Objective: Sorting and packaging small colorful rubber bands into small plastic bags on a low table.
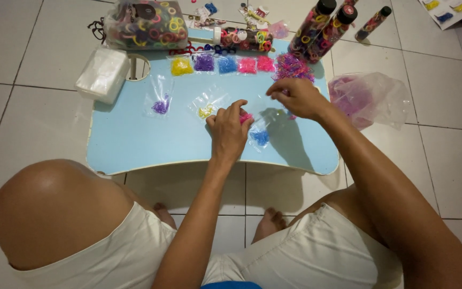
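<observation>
Person sits on the floor at a low blue table (135, 144), sorting tiny elastic bands into small clear bags. Left hand (228, 131) pinches a bag of pink bands (246, 118) at mid-table, fingers closed narrow on it. Right hand (297, 97) is curled at the edge of the loose purple-pink band pile (293, 67), prob. picking a few, though I can't tell if anything's btwn the fingertips. Filled bags in purple (161, 105), yellow (206, 111) and blue (260, 137) lie nearby. Looks like the filling step; next move needs the bag mouth held open and a careful drop in.
</observation>
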